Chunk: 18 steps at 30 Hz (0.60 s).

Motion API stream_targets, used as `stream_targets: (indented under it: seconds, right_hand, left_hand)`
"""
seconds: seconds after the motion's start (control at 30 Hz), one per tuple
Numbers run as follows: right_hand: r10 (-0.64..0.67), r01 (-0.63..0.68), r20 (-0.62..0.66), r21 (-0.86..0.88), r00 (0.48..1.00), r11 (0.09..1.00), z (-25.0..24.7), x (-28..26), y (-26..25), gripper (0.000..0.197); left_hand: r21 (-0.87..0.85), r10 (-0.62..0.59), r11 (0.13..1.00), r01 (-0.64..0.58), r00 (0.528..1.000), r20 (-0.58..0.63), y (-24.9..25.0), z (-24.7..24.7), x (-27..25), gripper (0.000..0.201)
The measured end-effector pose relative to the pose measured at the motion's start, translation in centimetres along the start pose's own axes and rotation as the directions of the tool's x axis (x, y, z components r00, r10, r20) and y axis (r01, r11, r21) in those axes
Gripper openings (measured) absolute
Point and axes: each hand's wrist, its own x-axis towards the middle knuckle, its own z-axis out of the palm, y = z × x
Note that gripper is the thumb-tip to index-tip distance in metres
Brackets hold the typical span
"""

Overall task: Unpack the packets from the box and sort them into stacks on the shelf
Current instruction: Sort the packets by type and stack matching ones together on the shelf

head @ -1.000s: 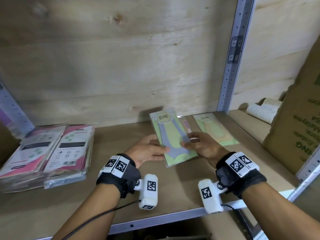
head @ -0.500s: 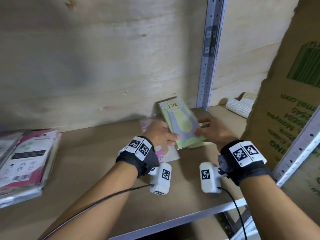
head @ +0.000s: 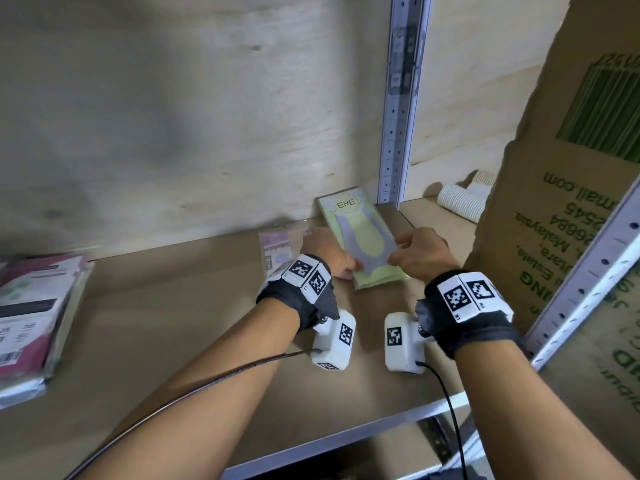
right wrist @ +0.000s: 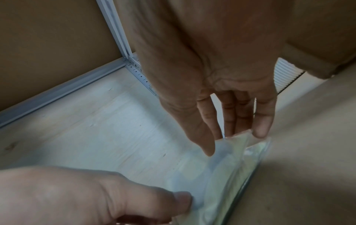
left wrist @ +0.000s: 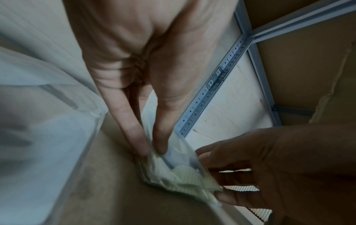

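Note:
A green packet marked ENE [head: 360, 233] lies near the back of the shelf [head: 180, 323], on top of another green packet whose edge [head: 382, 279] shows beneath it. My left hand [head: 346, 265] pinches its left edge between thumb and fingers [left wrist: 159, 143]. At the packet's right edge my right hand [head: 398, 251] holds it, thumb above and fingers [right wrist: 260, 129] at the corner. A purple packet [head: 277, 247] lies flat just left of my left hand. The packet's near end [left wrist: 185, 175] looks crumpled in the left wrist view.
A stack of pink and white packets [head: 31, 317] sits at the shelf's left end. A grey perforated upright [head: 398, 116] stands behind the green packets. A tall cardboard box [head: 571, 202] stands close on the right, with white ribbed rolls [head: 460, 202] behind it.
Both hands carried the green packet to the right and set it over the other green packet by the upright. The purple packet stayed behind on the left.

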Motion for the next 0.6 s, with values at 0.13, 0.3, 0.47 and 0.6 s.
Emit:
stream_targets:
  seconds: [0.13, 0.3, 0.47, 0.6]
  right_hand:
    - [0.028, -0.027, 0.031, -0.024, 0.999, 0.999, 0.0, -0.2, -0.3, 0.028]
    - [0.045, -0.044, 0.038, -0.045, 0.998, 0.998, 0.4, -0.2, -0.2, 0.026]
    - [0.052, -0.050, 0.021, -0.084, 0.998, 0.995, 0.4, -0.4, -0.5, 0.031]
    - [0.035, -0.037, -0.019, -0.120, 0.999, 0.992, 0.4, -0.4, -0.9, 0.038]
  left_hand:
    - [0.137, -0.045, 0.990, 0.042, 0.999, 0.020, 0.4, 0.1, -0.5, 0.063]
    - [0.271, -0.036, 0.962, 0.035, 0.999, 0.001, 0.9, 0.4, -0.7, 0.060]
    - [0.320, -0.026, 0.947, 0.034, 0.999, -0.028, 1.0, 0.1, -1.0, 0.061]
    - [0.234, 0.040, 0.972, -0.020, 0.996, -0.078, 0.3, -1.8, -1.3, 0.036]
